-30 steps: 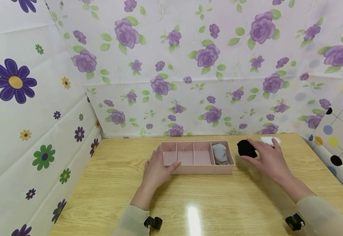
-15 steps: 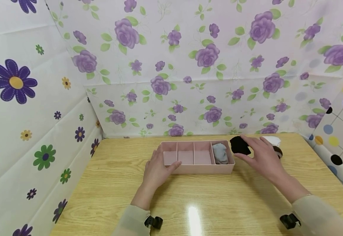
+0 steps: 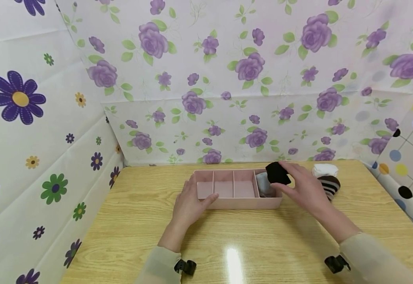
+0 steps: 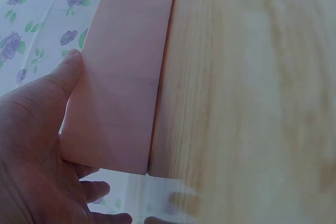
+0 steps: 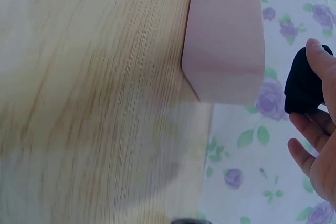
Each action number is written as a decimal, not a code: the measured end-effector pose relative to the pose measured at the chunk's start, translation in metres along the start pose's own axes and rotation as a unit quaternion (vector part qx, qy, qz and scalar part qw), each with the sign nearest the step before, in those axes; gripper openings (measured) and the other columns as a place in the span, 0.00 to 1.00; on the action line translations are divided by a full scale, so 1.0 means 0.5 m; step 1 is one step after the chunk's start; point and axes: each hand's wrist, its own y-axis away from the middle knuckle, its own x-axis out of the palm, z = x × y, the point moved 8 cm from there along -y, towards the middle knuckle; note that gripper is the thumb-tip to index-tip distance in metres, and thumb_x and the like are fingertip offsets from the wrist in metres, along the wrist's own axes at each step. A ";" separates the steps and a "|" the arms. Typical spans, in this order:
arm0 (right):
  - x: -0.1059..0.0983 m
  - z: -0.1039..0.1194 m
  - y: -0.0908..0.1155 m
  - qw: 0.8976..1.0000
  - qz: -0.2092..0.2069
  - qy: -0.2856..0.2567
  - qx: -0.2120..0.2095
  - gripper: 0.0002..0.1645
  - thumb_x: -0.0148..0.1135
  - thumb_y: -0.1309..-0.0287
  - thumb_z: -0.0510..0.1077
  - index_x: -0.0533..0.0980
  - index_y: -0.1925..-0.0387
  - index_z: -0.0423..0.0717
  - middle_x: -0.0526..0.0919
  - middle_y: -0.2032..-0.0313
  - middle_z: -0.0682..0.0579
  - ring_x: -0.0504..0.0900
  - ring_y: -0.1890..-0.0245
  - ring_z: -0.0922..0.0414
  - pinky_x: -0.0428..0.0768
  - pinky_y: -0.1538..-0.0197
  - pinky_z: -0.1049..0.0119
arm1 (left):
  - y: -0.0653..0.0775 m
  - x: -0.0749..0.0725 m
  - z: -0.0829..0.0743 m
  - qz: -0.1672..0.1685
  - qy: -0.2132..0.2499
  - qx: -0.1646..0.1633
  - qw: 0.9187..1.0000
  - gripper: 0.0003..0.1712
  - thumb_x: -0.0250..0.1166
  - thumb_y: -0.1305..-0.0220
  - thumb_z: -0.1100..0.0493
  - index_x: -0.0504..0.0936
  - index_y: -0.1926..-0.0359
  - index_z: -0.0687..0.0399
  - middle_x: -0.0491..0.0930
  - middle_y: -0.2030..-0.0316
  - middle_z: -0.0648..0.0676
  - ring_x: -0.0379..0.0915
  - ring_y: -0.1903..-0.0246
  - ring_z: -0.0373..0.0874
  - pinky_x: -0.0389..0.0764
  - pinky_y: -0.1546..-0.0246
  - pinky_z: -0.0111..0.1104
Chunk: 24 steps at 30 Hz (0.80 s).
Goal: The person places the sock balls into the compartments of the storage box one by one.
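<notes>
My right hand [image 3: 305, 187] pinches a rolled black sock [image 3: 277, 173] between thumb and fingers, over the right end of a pink divided box [image 3: 242, 204]. In the head view the sock partly covers a grey folded sock [image 3: 264, 185] in the rightmost compartment. The right wrist view shows the black sock [image 5: 304, 82] raised above the box's rim, thumb on one side. My left hand [image 3: 189, 203] holds the box's left end, thumb against the front wall and fingers around the end. Part of this grip shows in the left wrist view, beside the front wall [image 4: 123, 87].
Right of the box, a brown-and-white striped sock [image 3: 329, 185] lies on the wooden table [image 3: 263, 240], partly behind my right hand. A white folded sock [image 3: 325, 170] sits just beyond it, near the back edge. Flower-patterned sheets [image 3: 224, 118] stand behind the table.
My right hand has carried the black sock leftward, from beside the box to over its right compartment. The striped sock has come into view behind it. My left hand stays put.
</notes>
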 end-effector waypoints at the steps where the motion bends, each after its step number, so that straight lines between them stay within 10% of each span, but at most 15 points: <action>1: 0.003 0.003 -0.002 1.000 -0.001 -0.001 -0.002 0.50 0.79 0.32 0.56 0.68 0.17 0.46 0.78 0.29 0.33 0.79 0.34 0.30 0.83 0.45 0.30 | 0.000 0.000 0.000 0.000 0.000 0.000 1.000 0.69 0.66 0.31 0.21 0.46 0.09 0.56 0.54 0.14 0.65 0.47 0.15 0.66 0.56 0.23 0.70; 12: 0.041 0.045 -0.019 0.999 0.016 -0.031 -0.008 0.50 0.79 0.31 0.55 0.68 0.17 0.45 0.78 0.29 0.36 0.79 0.33 0.32 0.82 0.42 0.31 | 0.002 -0.003 -0.003 -0.001 0.004 0.001 1.000 0.69 0.66 0.31 0.21 0.46 0.09 0.55 0.54 0.14 0.63 0.47 0.15 0.66 0.57 0.23 0.71; 19: 0.067 0.069 -0.028 0.999 0.012 -0.029 -0.022 0.49 0.80 0.32 0.54 0.69 0.17 0.45 0.81 0.31 0.39 0.86 0.56 0.46 0.87 0.52 0.40 | 0.001 0.000 -0.001 -0.002 0.001 0.002 1.000 0.69 0.66 0.31 0.21 0.46 0.09 0.56 0.54 0.14 0.64 0.47 0.15 0.66 0.59 0.24 0.70; 24: 0.077 0.086 -0.030 0.999 0.007 -0.040 -0.030 0.49 0.81 0.33 0.51 0.70 0.18 0.45 0.81 0.31 0.37 0.85 0.42 0.36 0.85 0.45 0.35 | 0.000 0.002 -0.001 -0.001 0.004 0.003 1.000 0.69 0.66 0.31 0.21 0.45 0.09 0.56 0.53 0.14 0.63 0.47 0.15 0.66 0.59 0.23 0.69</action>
